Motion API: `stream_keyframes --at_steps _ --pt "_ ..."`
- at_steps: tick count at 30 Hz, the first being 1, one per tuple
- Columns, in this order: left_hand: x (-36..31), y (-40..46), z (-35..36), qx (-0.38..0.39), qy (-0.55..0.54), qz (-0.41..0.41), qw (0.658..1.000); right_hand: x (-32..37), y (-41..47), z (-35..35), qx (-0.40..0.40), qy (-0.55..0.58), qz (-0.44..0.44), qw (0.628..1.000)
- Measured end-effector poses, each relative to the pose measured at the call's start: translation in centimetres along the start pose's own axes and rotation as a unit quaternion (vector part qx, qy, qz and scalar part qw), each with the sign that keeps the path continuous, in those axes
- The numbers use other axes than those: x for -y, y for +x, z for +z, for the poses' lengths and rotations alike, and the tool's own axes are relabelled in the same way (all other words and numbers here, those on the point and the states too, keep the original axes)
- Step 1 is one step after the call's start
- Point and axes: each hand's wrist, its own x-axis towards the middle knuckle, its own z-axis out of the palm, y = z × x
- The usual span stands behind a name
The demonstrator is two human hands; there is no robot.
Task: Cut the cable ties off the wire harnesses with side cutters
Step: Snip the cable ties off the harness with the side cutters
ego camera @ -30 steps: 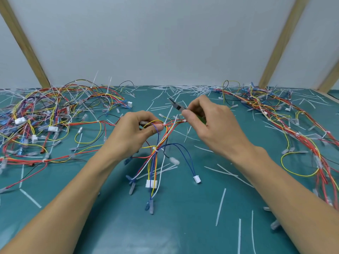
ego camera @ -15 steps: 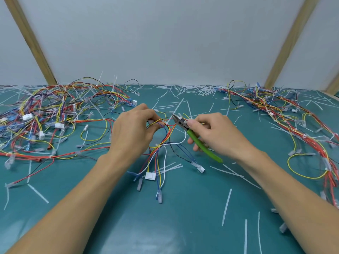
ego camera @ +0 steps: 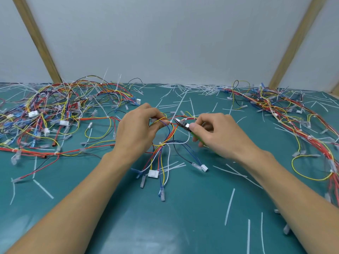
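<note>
The left hand (ego camera: 136,130) pinches a harness (ego camera: 166,143) near its top, fingers curled round the wires, and lifts it just above the worktop (ego camera: 183,226). The loose ends with white connectors hang down and rest on the green surface. The right hand (ego camera: 218,133) grips the cutters (ego camera: 183,125), thumb pressed on the head and the green handles tucked in the curled fingers. The cutter tip points left at the red wires, close to a small white tie (ego camera: 171,123) by the left fingers; whether the blades are parted is too small to tell.

The harness looks light and floppy, so it will likely sag and twist unless held close beside the tie. The tie seems thin, stiff plastic that should snap cleanly. The wire insulation is soft and easily nicked, so the tip should catch only the tie. Piles of harnesses (ego camera: 55,116) lie left and right, with cut tie tails (ego camera: 229,206) scattered about.
</note>
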Motion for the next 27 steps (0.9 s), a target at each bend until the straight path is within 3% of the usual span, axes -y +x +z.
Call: stream_keyframes --at_steps 13,27 --pt "-0.49 -0.13 -0.06 -0.013 0.025 0.006 1.0 0.33 -0.24 0.0 -0.076 -0.135 -0.041 0.987" --pt "-0.62 -0.29 0.16 -0.004 0.016 0.048 0.999 0.4 -0.3 0.38 -0.075 -0.14 -0.062 0.985"
